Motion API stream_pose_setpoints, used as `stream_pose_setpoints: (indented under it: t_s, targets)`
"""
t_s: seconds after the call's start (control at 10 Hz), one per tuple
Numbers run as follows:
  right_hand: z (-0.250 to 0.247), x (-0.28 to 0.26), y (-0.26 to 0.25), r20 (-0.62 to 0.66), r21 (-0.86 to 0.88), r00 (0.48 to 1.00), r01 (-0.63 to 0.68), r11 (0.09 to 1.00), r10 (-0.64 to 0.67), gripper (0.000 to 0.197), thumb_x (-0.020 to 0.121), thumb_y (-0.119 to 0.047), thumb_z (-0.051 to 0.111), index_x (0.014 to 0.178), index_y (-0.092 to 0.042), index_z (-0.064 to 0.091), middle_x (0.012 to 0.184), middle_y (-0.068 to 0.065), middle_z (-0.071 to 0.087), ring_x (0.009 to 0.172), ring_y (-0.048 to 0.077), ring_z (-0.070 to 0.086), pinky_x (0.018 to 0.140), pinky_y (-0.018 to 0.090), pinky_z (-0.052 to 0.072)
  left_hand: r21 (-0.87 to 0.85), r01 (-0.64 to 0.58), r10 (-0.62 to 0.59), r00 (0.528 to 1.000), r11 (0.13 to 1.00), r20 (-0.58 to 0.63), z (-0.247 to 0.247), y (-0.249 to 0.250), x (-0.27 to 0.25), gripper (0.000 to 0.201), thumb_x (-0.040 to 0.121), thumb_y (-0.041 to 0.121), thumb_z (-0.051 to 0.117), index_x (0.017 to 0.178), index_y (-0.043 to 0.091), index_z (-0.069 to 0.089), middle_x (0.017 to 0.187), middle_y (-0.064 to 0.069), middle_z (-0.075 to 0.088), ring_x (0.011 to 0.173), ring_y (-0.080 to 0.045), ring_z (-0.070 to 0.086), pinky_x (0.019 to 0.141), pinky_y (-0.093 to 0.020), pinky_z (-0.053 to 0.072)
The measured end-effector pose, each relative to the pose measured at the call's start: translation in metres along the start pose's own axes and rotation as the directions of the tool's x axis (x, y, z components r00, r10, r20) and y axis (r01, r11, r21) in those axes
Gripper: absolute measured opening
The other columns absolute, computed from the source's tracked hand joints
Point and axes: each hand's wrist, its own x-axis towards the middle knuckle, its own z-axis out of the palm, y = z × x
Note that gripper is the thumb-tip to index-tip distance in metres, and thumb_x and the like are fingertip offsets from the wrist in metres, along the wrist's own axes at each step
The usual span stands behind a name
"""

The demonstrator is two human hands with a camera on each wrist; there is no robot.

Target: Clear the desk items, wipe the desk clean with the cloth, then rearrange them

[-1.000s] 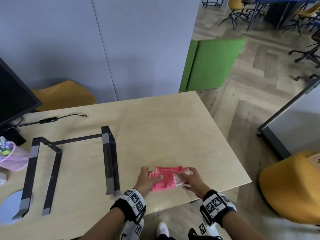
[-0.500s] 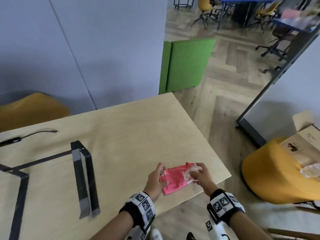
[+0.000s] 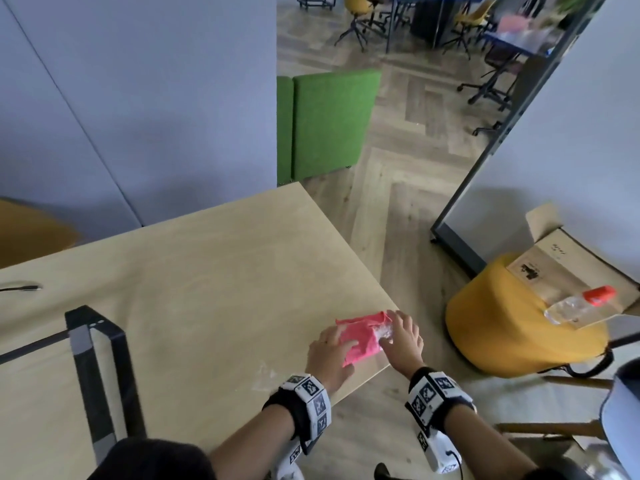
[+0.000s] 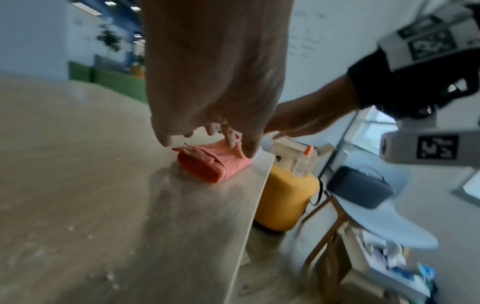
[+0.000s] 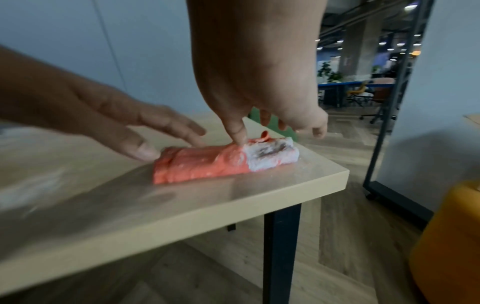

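Observation:
A folded pink cloth (image 3: 358, 337) lies on the wooden desk (image 3: 207, 289) close to its front right corner. Its right end is caked with white residue (image 5: 270, 156). My left hand (image 3: 329, 353) lies with straight fingers on the cloth's left part, thumb by its near end. My right hand (image 3: 403, 336) covers the right end with spread fingers, and one fingertip (image 5: 237, 136) presses down on the top of the cloth (image 5: 202, 164). The left wrist view shows the cloth (image 4: 213, 162) beside the desk's edge under both hands' fingertips.
A black laptop stand (image 3: 93, 341) sits at the desk's left, a cable end (image 3: 24, 288) behind it. White specks (image 3: 263, 375) lie left of my left wrist. Off the desk's right edge stands a yellow pouf (image 3: 502, 327) carrying a cardboard box (image 3: 561, 268) and a spray bottle (image 3: 578, 306).
Both hands have slid the cloth rightwards across the desk to its front right corner. My head has turned right, so the monitor and pink cup have left the view.

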Motion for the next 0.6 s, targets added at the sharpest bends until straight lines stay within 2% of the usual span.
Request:
stream_pose_setpoints:
  t_s: [0.1, 0.2, 0.3, 0.5, 0.6]
  targets:
    - [0.013, -0.011, -0.001, 0.016, -0.139, 0.986, 0.164, 0.977, -0.164, 0.059, 0.092, -0.025, 0.051, 0.145, -0.02, 0.025, 0.153, 0.0, 0.021, 0.142, 0.019, 0.017, 0.116, 0.041, 0.015, 0.166, -0.137, 0.111, 0.982, 0.977, 0.156, 0.005, -0.001, -0.004, 0.061, 0.089, 0.023, 0.049, 0.146, 0.027, 0.027, 0.157, 0.002, 0.013, 0.146, -0.024, 0.004, 0.113, -0.05, 0.018]
    - [0.027, -0.02, -0.001, 0.119, -0.252, 0.977, 0.201, 0.947, -0.176, 0.062, 0.098, -0.033, 0.039, 0.15, -0.017, 0.009, 0.159, -0.002, 0.001, 0.146, 0.016, -0.004, 0.117, 0.046, 0.005, 0.23, -0.17, 0.107, 0.958, 0.958, 0.265, 0.006, -0.002, -0.004, 0.072, 0.09, 0.021, 0.053, 0.15, 0.026, 0.013, 0.159, 0.002, 0.003, 0.146, -0.027, -0.006, 0.114, -0.057, 0.012]
    - [0.029, -0.021, -0.006, 0.139, -0.259, 0.98, 0.172, 0.95, -0.14, 0.063, 0.099, -0.033, 0.036, 0.15, -0.016, 0.004, 0.159, -0.001, -0.004, 0.146, 0.017, -0.009, 0.117, 0.048, 0.002, 0.23, -0.164, 0.099, 0.958, 0.959, 0.27, 0.001, -0.001, -0.005, 0.067, 0.09, 0.022, 0.054, 0.148, 0.022, 0.021, 0.159, 0.0, 0.005, 0.146, -0.027, -0.005, 0.115, -0.056, 0.012]
    - [0.023, -0.018, -0.018, 0.179, -0.279, 0.98, 0.138, 0.95, -0.09, 0.065, 0.096, -0.03, 0.042, 0.149, -0.014, 0.009, 0.159, 0.003, 0.001, 0.147, 0.021, -0.001, 0.116, 0.052, 0.005, 0.13, -0.093, 0.069, 0.981, 0.987, 0.179, -0.019, -0.015, -0.032, 0.059, 0.088, 0.015, 0.053, 0.143, 0.021, 0.033, 0.157, -0.001, 0.012, 0.146, -0.023, 0.005, 0.115, -0.053, 0.009]
    - [0.014, -0.015, -0.024, 0.18, -0.29, 0.981, 0.126, 0.949, -0.075, 0.055, 0.095, -0.025, 0.045, 0.144, -0.013, 0.025, 0.156, 0.005, 0.015, 0.145, 0.023, 0.01, 0.113, 0.057, 0.01, 0.043, -0.006, 0.001, 0.992, 0.999, 0.126, -0.042, -0.03, -0.054, 0.043, 0.085, 0.012, 0.053, 0.127, 0.019, 0.048, 0.138, -0.003, 0.044, 0.134, -0.025, 0.033, 0.109, -0.045, 0.022]
